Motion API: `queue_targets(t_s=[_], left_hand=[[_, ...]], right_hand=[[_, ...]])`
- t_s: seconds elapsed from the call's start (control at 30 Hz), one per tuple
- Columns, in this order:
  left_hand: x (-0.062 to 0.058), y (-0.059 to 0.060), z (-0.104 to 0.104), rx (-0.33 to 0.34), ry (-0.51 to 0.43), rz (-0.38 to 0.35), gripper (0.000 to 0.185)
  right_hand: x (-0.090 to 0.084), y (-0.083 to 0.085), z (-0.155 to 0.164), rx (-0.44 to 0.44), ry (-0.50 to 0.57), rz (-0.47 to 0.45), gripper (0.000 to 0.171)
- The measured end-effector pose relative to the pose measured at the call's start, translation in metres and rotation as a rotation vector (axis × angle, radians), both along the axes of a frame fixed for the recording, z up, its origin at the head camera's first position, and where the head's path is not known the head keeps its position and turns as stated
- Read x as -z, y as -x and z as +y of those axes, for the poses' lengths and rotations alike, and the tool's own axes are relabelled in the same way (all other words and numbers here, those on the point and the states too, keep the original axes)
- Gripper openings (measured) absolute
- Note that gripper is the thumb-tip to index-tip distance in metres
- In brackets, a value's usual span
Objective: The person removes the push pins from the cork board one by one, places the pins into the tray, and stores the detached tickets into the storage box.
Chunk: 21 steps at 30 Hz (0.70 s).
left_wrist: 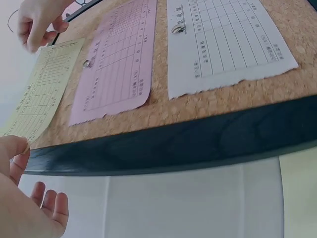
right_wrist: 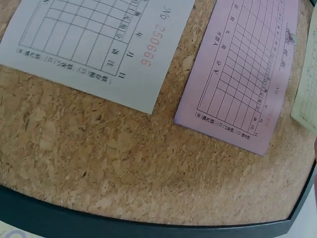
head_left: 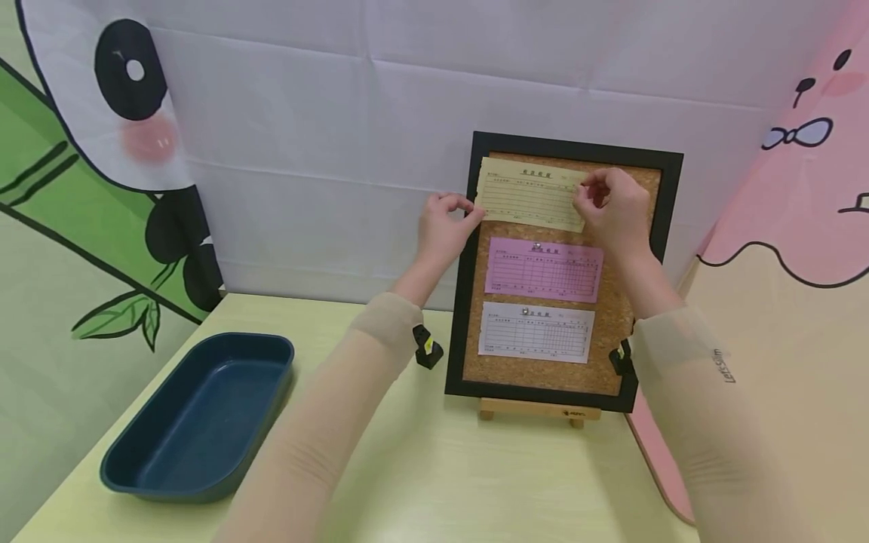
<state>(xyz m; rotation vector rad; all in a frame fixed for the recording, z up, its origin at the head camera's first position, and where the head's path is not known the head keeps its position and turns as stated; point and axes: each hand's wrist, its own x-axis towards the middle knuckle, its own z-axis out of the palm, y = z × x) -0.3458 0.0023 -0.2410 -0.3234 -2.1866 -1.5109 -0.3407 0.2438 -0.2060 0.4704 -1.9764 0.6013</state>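
A cork board (head_left: 536, 375) with a black frame leans on a small wooden stand (head_left: 536, 409). At its top lies a yellow receipt slip (head_left: 529, 197). My left hand (head_left: 440, 230) pinches the slip's left edge between thumb and forefinger, the other fingers apart in the left wrist view. At the right edge, my right hand (head_left: 619, 211) holds the slip with curled thumb and forefinger; its fingertips partly cover that edge. Below are a pink receipt slip (head_left: 543, 275) and a white receipt slip (head_left: 536, 337), each with a small pushpin near its top edge.
A dark blue tray (head_left: 204, 422) stands on the pale table (head_left: 407, 467) at the left. Behind the board hangs a white cloth (head_left: 305, 151). Cartoon-printed panels flank it, and a pink strip (head_left: 658, 460) runs along the table's right edge.
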Motion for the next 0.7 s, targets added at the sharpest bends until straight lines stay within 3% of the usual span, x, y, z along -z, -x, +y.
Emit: queue_targets(t_s=[0.33, 0.7], left_hand=[[-0.008, -0.017, -0.018, 0.042, 0.018, -0.002, 0.020], [-0.011, -0.035, -0.035, 0.058, 0.045, 0.097, 0.016]], right_hand=[[0.001, -0.024, 0.004, -0.025, -0.033, 0.005, 0.013], [0.002, -0.046, 0.010, -0.078, -0.049, 0.078, 0.009]])
